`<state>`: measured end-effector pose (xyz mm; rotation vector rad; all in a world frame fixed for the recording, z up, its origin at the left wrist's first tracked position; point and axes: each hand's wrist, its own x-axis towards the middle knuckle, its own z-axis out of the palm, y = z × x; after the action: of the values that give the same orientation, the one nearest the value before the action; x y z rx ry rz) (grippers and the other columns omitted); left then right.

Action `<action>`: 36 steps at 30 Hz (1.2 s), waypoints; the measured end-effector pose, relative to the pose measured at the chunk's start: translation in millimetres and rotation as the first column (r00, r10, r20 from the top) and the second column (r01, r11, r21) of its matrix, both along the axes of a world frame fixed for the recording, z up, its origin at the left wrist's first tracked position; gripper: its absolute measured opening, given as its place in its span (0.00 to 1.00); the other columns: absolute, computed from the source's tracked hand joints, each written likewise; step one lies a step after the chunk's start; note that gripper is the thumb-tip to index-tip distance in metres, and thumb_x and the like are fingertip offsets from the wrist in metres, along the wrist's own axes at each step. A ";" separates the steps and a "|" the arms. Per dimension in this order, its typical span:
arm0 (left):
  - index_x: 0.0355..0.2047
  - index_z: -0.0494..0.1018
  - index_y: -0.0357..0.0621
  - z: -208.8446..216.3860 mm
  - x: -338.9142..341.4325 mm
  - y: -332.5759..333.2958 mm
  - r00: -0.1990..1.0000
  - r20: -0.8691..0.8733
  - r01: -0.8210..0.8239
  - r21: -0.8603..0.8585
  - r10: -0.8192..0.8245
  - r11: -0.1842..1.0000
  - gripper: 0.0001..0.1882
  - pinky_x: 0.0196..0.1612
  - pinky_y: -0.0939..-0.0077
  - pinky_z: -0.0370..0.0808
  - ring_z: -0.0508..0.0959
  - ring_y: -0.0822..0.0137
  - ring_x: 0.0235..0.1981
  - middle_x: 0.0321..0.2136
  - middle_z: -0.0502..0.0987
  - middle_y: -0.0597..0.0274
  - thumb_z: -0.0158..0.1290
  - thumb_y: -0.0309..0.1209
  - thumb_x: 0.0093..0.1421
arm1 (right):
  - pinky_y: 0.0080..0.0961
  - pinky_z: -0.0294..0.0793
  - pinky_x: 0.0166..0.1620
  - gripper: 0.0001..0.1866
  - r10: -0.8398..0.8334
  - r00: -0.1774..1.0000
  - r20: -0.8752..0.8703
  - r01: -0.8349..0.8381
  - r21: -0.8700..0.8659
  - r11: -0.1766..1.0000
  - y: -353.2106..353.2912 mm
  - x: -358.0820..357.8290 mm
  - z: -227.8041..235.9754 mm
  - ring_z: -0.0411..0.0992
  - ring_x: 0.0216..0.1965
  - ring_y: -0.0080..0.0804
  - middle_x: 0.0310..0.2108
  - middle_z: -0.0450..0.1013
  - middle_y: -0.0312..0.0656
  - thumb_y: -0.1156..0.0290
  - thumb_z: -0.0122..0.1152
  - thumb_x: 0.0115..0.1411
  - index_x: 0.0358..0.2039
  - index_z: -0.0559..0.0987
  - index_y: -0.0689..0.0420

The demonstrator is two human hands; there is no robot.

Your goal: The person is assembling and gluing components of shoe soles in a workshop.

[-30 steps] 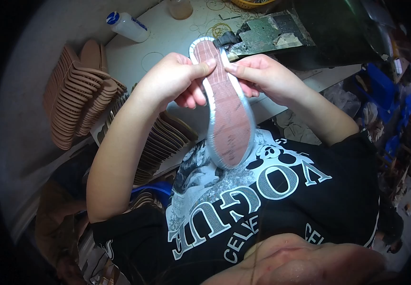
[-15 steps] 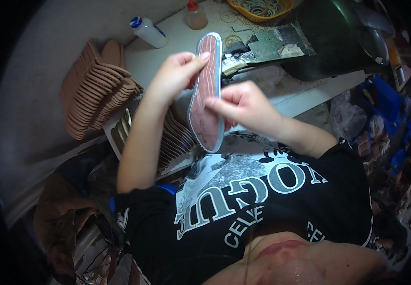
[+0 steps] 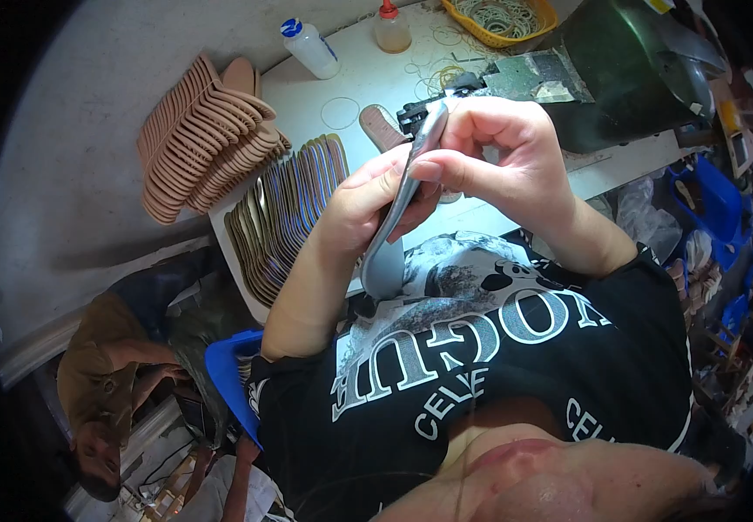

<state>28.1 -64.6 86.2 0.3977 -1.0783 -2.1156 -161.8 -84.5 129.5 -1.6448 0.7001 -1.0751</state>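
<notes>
I hold a shoe insole (image 3: 383,265) on edge in front of my chest, its grey underside and rim showing; the pinkish face seen earlier is turned away. My left hand (image 3: 363,204) is closed round its middle, thumb along the edge. Higher up, my right hand (image 3: 516,148) pinches it near the narrow upper end, thumb against the grey side. Behind my hands a tan insole (image 3: 381,128) lies on the white table, partly hidden. Left of my left hand stands a packed row of dark-edged insoles (image 3: 289,209).
Tan soles (image 3: 207,139) are stacked against the wall. A blue-capped bottle (image 3: 314,52), a red-capped bottle (image 3: 392,35) and a yellow basket (image 3: 483,33) of rubber bands stand at the back. A dark green machine (image 3: 629,78) is right. Another person (image 3: 107,348) is lower left.
The insole has turned from face-on to edge-on. My right hand has moved up to its upper end, my left hand down to its middle. The view has shifted, showing more of the dark-edged row.
</notes>
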 end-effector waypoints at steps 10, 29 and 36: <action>0.43 0.70 0.39 15.2 -14.1 -2.8 0.862 0.141 -0.460 -0.181 0.486 0.869 0.14 0.44 0.78 0.74 0.76 0.74 0.39 0.40 0.76 0.62 0.57 0.29 0.58 | 0.12 0.72 0.33 0.07 -0.079 0.980 0.181 0.044 0.190 0.981 5.8 -5.4 -3.1 0.72 0.29 0.14 0.28 0.75 0.35 0.76 0.59 0.59 0.36 0.78 0.66; 0.41 0.69 0.39 13.6 -37.0 -1.5 0.337 0.235 -0.113 -0.951 0.912 0.287 0.16 0.28 0.65 0.75 0.79 0.52 0.25 0.24 0.76 0.52 0.57 0.23 0.51 | 0.26 0.69 0.23 0.09 -0.413 0.860 -0.298 0.334 -0.281 0.899 -10.4 -6.4 -14.4 0.70 0.17 0.32 0.15 0.70 0.41 0.70 0.62 0.47 0.19 0.75 0.61; 0.43 0.64 0.37 10.5 -37.4 1.8 0.355 0.269 -0.187 -0.918 0.895 0.350 0.17 0.29 0.64 0.76 0.80 0.51 0.27 0.26 0.77 0.47 0.55 0.25 0.54 | 0.17 0.69 0.23 0.09 -0.289 0.938 -0.192 0.248 -0.209 0.946 -10.5 -16.3 -21.8 0.69 0.18 0.20 0.17 0.72 0.37 0.72 0.65 0.46 0.27 0.78 0.62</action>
<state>-9.2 -62.8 96.7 1.1371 -1.8068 -0.4948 -178.1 -95.0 107.8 -1.8832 1.0226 -1.1891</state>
